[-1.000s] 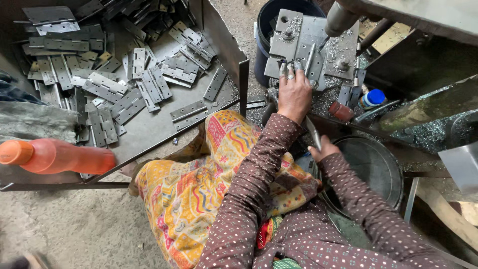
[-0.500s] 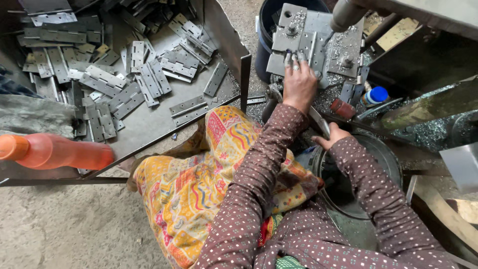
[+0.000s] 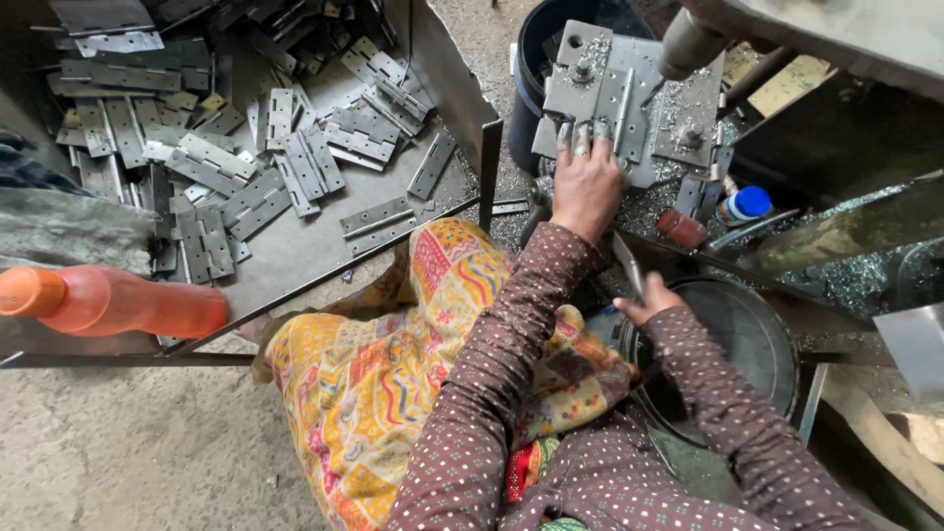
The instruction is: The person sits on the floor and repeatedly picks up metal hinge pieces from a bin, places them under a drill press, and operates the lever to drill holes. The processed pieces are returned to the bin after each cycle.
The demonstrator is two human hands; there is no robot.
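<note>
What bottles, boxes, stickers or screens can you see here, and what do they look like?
Orange plastic bottle with an orange cap: lying on its side at the left edge, by the metal tray of grey hinges.
Small bottle with a blue cap: right of the left hand, beside the drill jig plate.
Small red container: just left of the blue-capped one.
Dark blue bucket: behind the plate.
No stickers, signs or screens show.

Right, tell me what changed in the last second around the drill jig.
Little changed. The left hand stays pressed on the grey steel jig plate under the drill spindle, fingers spread as before. The right hand has kept its thin flat metal strip but shifted slightly right, over the round dark metal basin. The grey hinge pile and the orange plastic bottle are unchanged.
</note>
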